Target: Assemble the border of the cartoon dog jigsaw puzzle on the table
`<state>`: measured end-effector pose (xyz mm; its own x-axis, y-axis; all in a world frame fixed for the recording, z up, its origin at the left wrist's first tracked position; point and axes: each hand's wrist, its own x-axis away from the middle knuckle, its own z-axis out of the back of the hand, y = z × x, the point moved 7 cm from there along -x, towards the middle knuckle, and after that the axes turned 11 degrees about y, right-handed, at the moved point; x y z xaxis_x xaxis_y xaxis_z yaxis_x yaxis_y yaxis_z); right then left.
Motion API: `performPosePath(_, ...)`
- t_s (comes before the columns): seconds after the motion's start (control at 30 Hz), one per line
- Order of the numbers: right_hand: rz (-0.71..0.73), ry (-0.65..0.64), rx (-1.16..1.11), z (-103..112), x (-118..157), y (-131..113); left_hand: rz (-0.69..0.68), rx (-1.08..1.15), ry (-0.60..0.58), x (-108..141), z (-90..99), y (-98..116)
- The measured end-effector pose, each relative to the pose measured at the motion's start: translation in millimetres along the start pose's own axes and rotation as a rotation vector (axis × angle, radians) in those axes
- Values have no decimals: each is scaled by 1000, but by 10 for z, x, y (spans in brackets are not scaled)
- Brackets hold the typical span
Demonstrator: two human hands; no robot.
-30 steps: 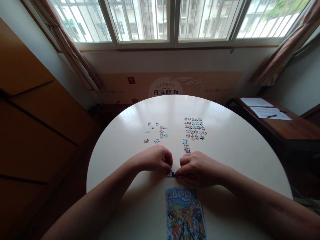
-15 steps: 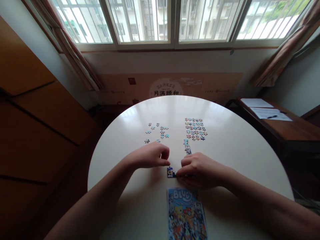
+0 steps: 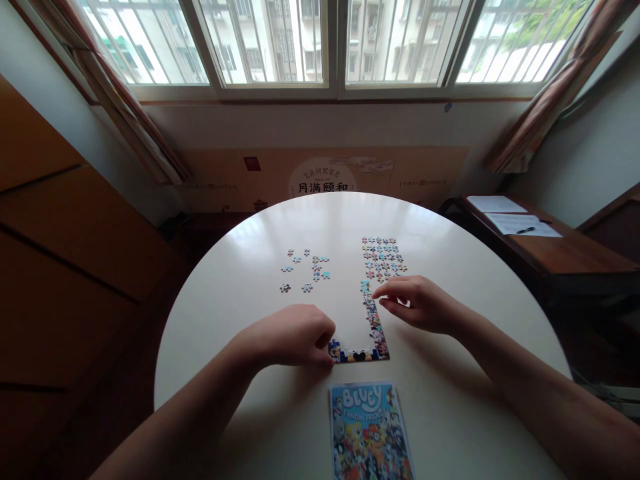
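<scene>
A partly joined jigsaw puzzle (image 3: 381, 343) lies flat on the white table, its bottom row and right column forming an L. My left hand (image 3: 295, 333) is closed, fingers curled, with the thumb and fingertips at the puzzle's lower left corner. Part of that grip is hidden behind the knuckles. Over on the right, my right hand (image 3: 423, 303) hovers beside the upper end of the column. Its index finger and thumb are apart, and I see nothing between them. Below the puzzle lies a picture sheet (image 3: 370, 430) lettered "BLUEY".
Loose jigsaw pieces (image 3: 383, 257) sit in rows at the back right of the round table (image 3: 225, 287). More scattered pieces (image 3: 307, 288) lie to the left. Beyond the right edge, a brown desk (image 3: 560, 253) carries papers (image 3: 523, 225) and a pen.
My right hand has lifted from the bottom row and moved up beside the right column, uncovering the L. My left hand has come down to the lower left corner. The view has shifted slightly.
</scene>
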<state>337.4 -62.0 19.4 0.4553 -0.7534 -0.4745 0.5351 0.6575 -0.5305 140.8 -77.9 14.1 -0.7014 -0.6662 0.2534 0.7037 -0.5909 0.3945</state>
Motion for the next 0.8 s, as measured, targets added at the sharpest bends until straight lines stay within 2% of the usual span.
performPosePath(0.27, -93, -110, -16, -49, -19, 80, -7, 0, 3, -10, 14, -32)
performPosePath(0.5, -105, -84, -41, -88, -11, 116, 49, 30, -1, -6, 24, -125)
performPosePath(0.8, -30, -70, -142, -133, 5, 11, 62, 18, 26, -17, 8, -127)
